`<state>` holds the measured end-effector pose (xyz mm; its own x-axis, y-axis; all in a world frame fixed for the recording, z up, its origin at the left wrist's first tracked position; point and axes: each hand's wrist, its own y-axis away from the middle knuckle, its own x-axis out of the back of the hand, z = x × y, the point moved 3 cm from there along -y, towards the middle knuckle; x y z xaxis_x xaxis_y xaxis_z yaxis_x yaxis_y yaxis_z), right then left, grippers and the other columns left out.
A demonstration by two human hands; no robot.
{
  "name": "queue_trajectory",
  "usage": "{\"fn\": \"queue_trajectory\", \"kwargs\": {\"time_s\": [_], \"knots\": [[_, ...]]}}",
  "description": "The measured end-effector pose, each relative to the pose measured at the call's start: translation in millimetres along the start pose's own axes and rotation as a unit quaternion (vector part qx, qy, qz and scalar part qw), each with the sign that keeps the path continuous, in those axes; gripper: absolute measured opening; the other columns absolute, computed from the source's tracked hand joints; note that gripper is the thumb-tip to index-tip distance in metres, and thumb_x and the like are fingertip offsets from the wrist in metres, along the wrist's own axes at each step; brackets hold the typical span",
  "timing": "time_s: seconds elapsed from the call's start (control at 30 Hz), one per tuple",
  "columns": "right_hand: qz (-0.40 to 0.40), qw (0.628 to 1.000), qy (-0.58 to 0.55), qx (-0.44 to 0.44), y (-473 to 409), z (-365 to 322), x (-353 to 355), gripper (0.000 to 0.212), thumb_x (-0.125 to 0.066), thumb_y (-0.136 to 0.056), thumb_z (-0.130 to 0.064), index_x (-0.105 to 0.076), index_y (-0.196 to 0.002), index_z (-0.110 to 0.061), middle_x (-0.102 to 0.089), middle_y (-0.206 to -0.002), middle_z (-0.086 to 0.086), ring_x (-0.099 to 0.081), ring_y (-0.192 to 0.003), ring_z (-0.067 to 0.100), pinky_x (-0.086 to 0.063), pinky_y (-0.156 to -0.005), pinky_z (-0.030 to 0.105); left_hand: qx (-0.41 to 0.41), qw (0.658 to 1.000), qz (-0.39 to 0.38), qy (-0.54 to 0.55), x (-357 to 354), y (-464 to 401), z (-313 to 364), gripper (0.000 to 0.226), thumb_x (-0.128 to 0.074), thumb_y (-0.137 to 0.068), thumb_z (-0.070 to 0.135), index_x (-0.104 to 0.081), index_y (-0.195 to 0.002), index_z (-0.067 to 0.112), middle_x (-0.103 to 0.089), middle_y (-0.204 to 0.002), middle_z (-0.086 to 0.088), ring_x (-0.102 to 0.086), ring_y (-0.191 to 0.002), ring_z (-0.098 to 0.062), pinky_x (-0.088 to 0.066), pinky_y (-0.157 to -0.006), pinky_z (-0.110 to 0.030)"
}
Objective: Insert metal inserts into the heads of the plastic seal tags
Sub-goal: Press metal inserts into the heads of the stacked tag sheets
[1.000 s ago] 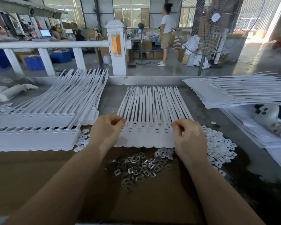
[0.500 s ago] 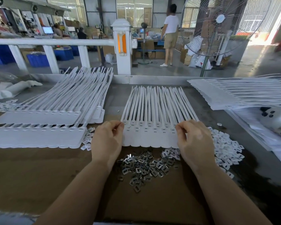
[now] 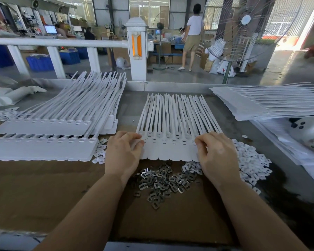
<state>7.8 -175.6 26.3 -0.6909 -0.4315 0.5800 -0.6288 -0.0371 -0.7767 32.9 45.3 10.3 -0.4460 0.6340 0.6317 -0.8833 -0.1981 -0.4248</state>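
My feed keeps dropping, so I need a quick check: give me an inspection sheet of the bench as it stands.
Surface: brown cardboard sheet over a grey bench.
Job's things: sheet of white seal tags in the centre, straps pointing away; pile of metal inserts just below it.
Clutter: stacked tag sheets on the left, more tag sheets on the right, white plastic clips heaped at right.
Hands: left hand and right hand grip the centre sheet's two ends.
Cables: nothing seen.
Surroundings: white railing, pedestal fan, a person standing in the background.
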Motion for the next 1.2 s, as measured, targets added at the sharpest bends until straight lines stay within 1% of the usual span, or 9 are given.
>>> {"fn": "queue_trajectory", "kwargs": {"time_s": [0.1,0.23,0.37,0.5,0.7,0.97,1.07,1.2], "knots": [[-0.002,1.000,0.004,-0.001,0.2,0.6,-0.8,0.006,-0.067,-0.079,0.000,-0.065,-0.075,-0.004,-0.064,-0.072,0.006,-0.058,-0.068,0.026,-0.043,-0.069,0.034,-0.001,1.000,-0.010,-0.005,-0.1,1.1,-0.3,0.023,-0.062,-0.087,0.030,-0.067,-0.108,0.021,-0.054,-0.113,0.004,-0.040,-0.109,-0.013,-0.026,-0.089,-0.019],[-0.005,1.000,0.007,-0.005,0.8,1.4,-1.9,0.006,-0.067,-0.080,-0.001,-0.066,-0.075,-0.004,-0.065,-0.072,0.006,-0.058,-0.068,0.026,-0.040,-0.070,0.032,-0.004,1.000,-0.022,-0.014,-1.1,0.5,-0.1,0.028,-0.061,-0.087,0.034,-0.064,-0.112,0.022,-0.053,-0.117,0.003,-0.037,-0.109,-0.012,-0.026,-0.092,-0.021],[-0.009,1.000,0.009,-0.009,1.3,2.3,-2.7,0.006,-0.067,-0.080,-0.001,-0.066,-0.075,-0.005,-0.065,-0.073,0.005,-0.058,-0.068,0.026,-0.037,-0.071,0.030,-0.007,1.000,-0.028,-0.013,-2.1,0.1,0.4,0.030,-0.061,-0.087,0.034,-0.064,-0.114,0.020,-0.054,-0.121,0.003,-0.040,-0.114,-0.015,-0.026,-0.096,-0.022],[-0.012,1.000,0.009,-0.011,2.0,2.0,-2.7,0.005,-0.067,-0.080,-0.001,-0.066,-0.076,-0.005,-0.065,-0.073,0.005,-0.058,-0.070,0.026,-0.036,-0.071,0.029,-0.012,0.999,-0.040,-0.014,-3.7,0.3,0.9,0.037,-0.062,-0.086,0.037,-0.062,-0.119,0.022,-0.052,-0.127,0.005,-0.039,-0.119,-0.015,-0.023,-0.097,-0.020],[-0.014,1.000,0.008,-0.016,1.0,2.1,-2.6,0.005,-0.067,-0.080,-0.002,-0.066,-0.075,-0.005,-0.065,-0.073,0.006,-0.057,-0.070,0.026,-0.035,-0.072,0.029,-0.024,0.996,-0.073,-0.035,-7.5,-0.6,1.4,0.047,-0.061,-0.084,0.045,-0.056,-0.127,0.024,-0.045,-0.138,0.005,-0.034,-0.128,-0.017,-0.024,-0.107,-0.030],[-0.017,1.000,0.000,-0.019,0.8,1.7,-2.2,0.005,-0.067,-0.080,-0.001,-0.066,-0.075,-0.003,-0.065,-0.073,0.007,-0.058,-0.070,0.028,-0.041,-0.072,0.034,-0.050,0.990,-0.122,-0.058,-12.4,-0.8,2.4,0.060,-0.054,-0.080,0.060,-0.046,-0.134,0.035,-0.033,-0.147,0.009,-0.024,-0.135,-0.017,-0.017,-0.111,-0.034],[-0.023,0.999,-0.002,-0.022,0.7,1.4,-1.4,0.006,-0.067,-0.080,-0.001,-0.066,-0.075,-0.004,-0.064,-0.072,0.007,-0.058,-0.070,0.027,-0.040,-0.072,0.033,-0.057,0.987,-0.132,-0.065,-13.4,-1.1,1.9,0.062,-0.052,-0.079,0.062,-0.045,-0.135,0.035,-0.033,-0.147,0.008,-0.024,-0.136,-0.017,-0.015,-0.111,-0.033],[-0.027,0.999,-0.006,-0.021,0.2,0.9,-0.7,0.006,-0.066,-0.080,-0.001,-0.066,-0.075,-0.003,-0.065,-0.073,0.008,-0.058,-0.070,0.027,-0.043,-0.071,0.036,-0.056,0.988,-0.132,-0.065,-13.4,-1.0,1.5,0.061,-0.053,-0.079,0.061,-0.046,-0.134,0.034,-0.035,-0.146,0.008,-0.024,-0.134,-0.018,-0.018,-0.110,-0.033]]}}
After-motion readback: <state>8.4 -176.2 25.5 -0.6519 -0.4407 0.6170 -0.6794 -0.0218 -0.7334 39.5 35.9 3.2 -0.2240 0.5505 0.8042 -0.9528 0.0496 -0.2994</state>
